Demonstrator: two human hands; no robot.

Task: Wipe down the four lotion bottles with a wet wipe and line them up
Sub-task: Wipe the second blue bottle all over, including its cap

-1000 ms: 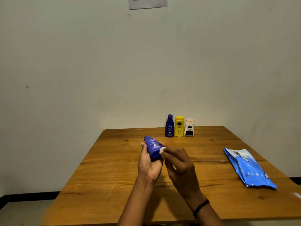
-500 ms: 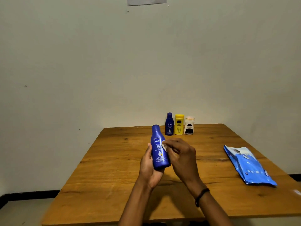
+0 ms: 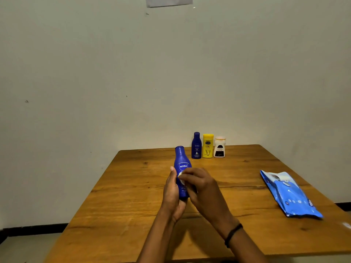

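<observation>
The dark blue plastic lotion bottle (image 3: 182, 168) is held upright above the wooden tabletop (image 3: 133, 196), its lower half wrapped by the left hand (image 3: 171, 194), thumb up one side. It looks light and stiff, with a smooth skin that is likely slick once damp, so the wide lower body is the safer hold, not the narrow neck. The right hand (image 3: 203, 188) curls its fingers (image 3: 190, 173) round a small white wet wipe (image 3: 180, 176) pressed on the label. The bottle is opaque with its cap on; how full it is cannot be told.

At the far edge stand a smaller dark blue bottle (image 3: 196, 146), a yellow bottle (image 3: 208, 146) and a white bottle with a dark label (image 3: 219, 148), upright in a tight row, all capped. A blue plastic wipe packet (image 3: 288, 194) lies flat to the right; its contents are hidden.
</observation>
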